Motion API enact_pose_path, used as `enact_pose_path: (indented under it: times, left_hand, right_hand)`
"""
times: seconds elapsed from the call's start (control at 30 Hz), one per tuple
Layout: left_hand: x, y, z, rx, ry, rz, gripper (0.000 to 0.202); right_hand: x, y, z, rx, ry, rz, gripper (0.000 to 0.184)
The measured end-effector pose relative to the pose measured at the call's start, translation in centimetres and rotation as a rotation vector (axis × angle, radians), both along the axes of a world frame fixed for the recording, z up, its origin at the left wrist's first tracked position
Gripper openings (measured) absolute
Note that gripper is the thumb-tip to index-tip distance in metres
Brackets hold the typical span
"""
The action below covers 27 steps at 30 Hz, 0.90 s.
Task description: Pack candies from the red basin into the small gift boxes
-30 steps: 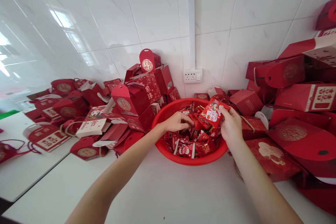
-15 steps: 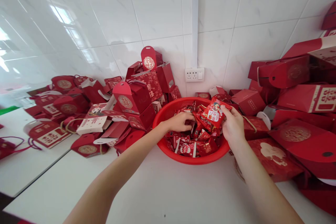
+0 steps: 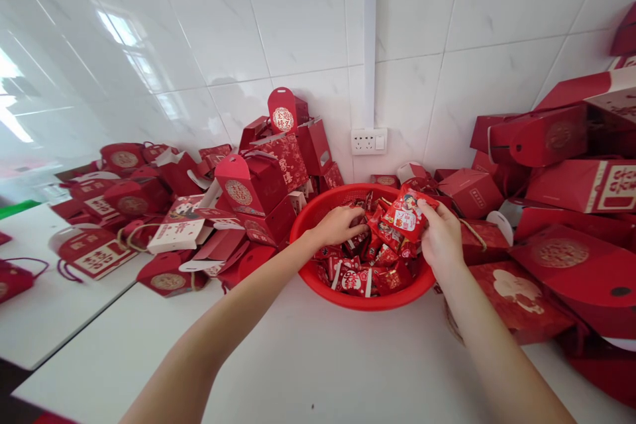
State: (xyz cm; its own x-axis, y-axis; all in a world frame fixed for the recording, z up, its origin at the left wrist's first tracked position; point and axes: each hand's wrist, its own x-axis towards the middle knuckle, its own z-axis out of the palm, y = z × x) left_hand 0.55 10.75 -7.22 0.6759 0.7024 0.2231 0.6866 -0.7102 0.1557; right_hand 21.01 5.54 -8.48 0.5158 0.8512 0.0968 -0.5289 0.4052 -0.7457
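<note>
A red plastic basket (image 3: 365, 303) holds many small red wrapped snack packets (image 3: 354, 280), some with white and gold print. My left hand (image 3: 340, 225) reaches into the basket from the left; its fingers are apart and curve down over the packets, and I see nothing gripped in them. At the basket's right rim, my right hand (image 3: 441, 238) is closed on red snack packets (image 3: 410, 212) with a cartoon figure and white lettering. How many it holds I cannot tell, as they overlap. The fingertips of my left hand partly disappear among the packets.
Red gift boxes (image 3: 248, 189) are heaped left of the basket, some with cord handles. More red boxes (image 3: 551, 252) are piled close on the right. Behind stands a white tiled wall with a power socket (image 3: 368, 142). A seam crosses the white table (image 3: 298, 364) at left.
My left hand has lifted slightly and its fingers have spread from a more curled shape. My right hand stays in place with its packets.
</note>
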Motion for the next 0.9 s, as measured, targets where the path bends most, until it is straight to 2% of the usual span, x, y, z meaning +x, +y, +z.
enact_pose_path:
  times: [0.23, 0.37, 0.47, 0.53, 0.67, 0.9]
  left_hand:
    - [-0.3, 0.4, -0.1, 0.102, -0.029, 0.148, 0.020]
    - [-0.5, 0.6, -0.1, 0.165, -0.085, 0.182, 0.025]
    - [-0.5, 0.3, 0.1, 0.208, -0.173, 0.143, 0.013]
    - [-0.5, 0.0, 0.3, 0.137, -0.155, 0.067, 0.009]
    - [-0.7, -0.5, 0.4, -0.117, 0.037, -0.097, 0.016]
    - [-1.1, 0.0, -0.1, -0.234, 0.053, -0.144, 0.034]
  right_hand:
    - [-0.1, -0.1, 0.3, -0.020, 0.016, 0.013, 0.033]
    - [0.0, -0.1, 0.2, -0.019, 0.009, 0.015, 0.034]
    - [0.0, -0.1, 0.1, -0.007, -0.004, 0.010, 0.034]
    - [-0.1, -0.1, 0.1, -0.005, -0.004, 0.005, 0.033]
    - [-0.1, 0.0, 0.0, -0.010, -0.005, 0.002, 0.032]
    - [0.0, 0.0, -0.1, 0.002, -0.025, 0.014, 0.032]
